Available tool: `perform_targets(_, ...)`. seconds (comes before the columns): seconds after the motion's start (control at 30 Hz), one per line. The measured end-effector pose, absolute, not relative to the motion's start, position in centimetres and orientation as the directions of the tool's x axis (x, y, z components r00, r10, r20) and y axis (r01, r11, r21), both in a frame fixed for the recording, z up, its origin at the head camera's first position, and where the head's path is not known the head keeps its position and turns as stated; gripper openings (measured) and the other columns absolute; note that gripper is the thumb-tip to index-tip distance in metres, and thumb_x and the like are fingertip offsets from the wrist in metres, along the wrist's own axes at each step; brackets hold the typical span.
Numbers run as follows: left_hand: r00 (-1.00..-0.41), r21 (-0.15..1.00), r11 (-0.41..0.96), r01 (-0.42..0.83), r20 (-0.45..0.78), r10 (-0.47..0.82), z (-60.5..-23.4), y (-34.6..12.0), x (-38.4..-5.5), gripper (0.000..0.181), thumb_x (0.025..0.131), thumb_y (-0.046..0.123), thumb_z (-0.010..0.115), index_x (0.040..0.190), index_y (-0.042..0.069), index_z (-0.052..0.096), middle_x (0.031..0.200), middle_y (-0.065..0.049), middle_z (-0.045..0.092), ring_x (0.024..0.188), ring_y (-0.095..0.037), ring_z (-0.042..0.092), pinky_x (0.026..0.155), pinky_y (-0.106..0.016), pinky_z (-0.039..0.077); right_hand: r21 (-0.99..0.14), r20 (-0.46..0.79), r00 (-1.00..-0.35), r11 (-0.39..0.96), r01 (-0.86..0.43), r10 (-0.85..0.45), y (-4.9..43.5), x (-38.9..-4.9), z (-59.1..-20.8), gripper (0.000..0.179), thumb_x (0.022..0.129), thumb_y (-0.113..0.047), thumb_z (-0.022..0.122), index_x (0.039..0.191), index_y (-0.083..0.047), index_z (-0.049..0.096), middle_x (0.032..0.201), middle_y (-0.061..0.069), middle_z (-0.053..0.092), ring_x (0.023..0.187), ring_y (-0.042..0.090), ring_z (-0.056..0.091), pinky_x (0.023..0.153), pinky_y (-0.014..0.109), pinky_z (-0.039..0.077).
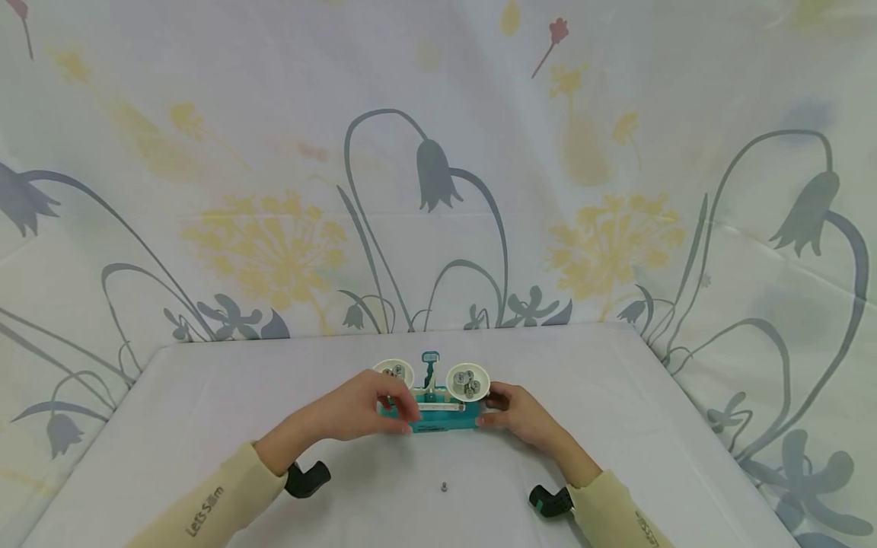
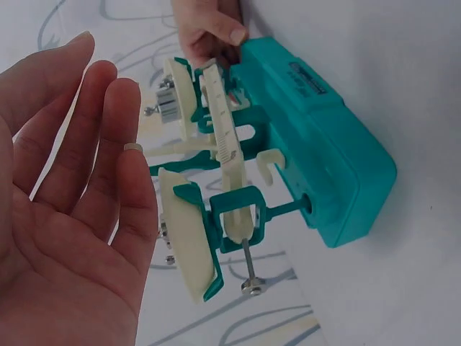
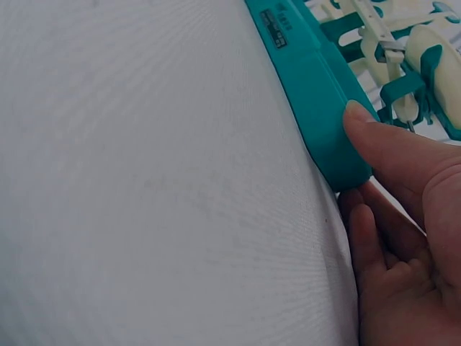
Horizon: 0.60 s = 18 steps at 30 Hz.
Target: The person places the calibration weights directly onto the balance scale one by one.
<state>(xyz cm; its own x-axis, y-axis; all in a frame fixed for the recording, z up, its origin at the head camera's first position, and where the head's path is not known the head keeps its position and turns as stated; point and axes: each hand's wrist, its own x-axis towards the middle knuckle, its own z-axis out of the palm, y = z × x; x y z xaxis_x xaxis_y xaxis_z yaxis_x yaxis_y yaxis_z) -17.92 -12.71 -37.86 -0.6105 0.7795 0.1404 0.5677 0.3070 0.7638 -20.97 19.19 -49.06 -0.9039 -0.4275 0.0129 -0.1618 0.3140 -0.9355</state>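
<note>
A teal balance scale with two cream pans stands on the table. Small metal weights lie in the right pan, and more sit in the left pan, which my left hand partly hides. That left hand hovers at the scale's left side, its fingers loosely bent with nothing between them in the left wrist view. My right hand grips the right end of the scale's base, thumb on its front and fingers behind the end. The metal beam screw shows below one pan.
A single small metal weight is on the white tabletop, in front of the scale between the forearms. Behind the table hangs a flower-patterned cloth. Black wrist devices stick out from both sleeves.
</note>
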Motion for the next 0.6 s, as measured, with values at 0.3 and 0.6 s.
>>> perform_targets(0.3,-0.621,0.813,0.277,0.512,0.127,0.773,-39.7,-11.7,-17.1,0.012,0.09,0.015,0.075,0.102,0.015,0.074,0.099,0.004,0.071,0.09,-0.01,0.064,0.082,-0.032,0.055,-0.937,0.014,-0.902,0.309,-0.163,-0.432,19.2,-21.0,-49.1,0.066,0.083,-0.01,0.08,0.139,0.006,0.05,0.136,0.018,0.056,0.123,0.033,0.056,0.104,0.044,0.045)
perform_targets(0.6,-0.627,0.851,0.262,0.455,0.097,0.773,-42.2,-9.8,-16.3,0.014,0.091,0.008,0.073,0.102,0.015,0.074,0.1,-0.004,0.072,0.091,-0.008,0.064,0.08,-0.029,0.054,-0.935,0.026,-0.906,0.311,-0.172,-0.423,19.2,-21.1,-49.2,0.062,0.082,-0.01,0.081,0.136,0.006,0.054,0.132,0.018,0.059,0.121,0.033,0.058,0.102,0.042,0.047)
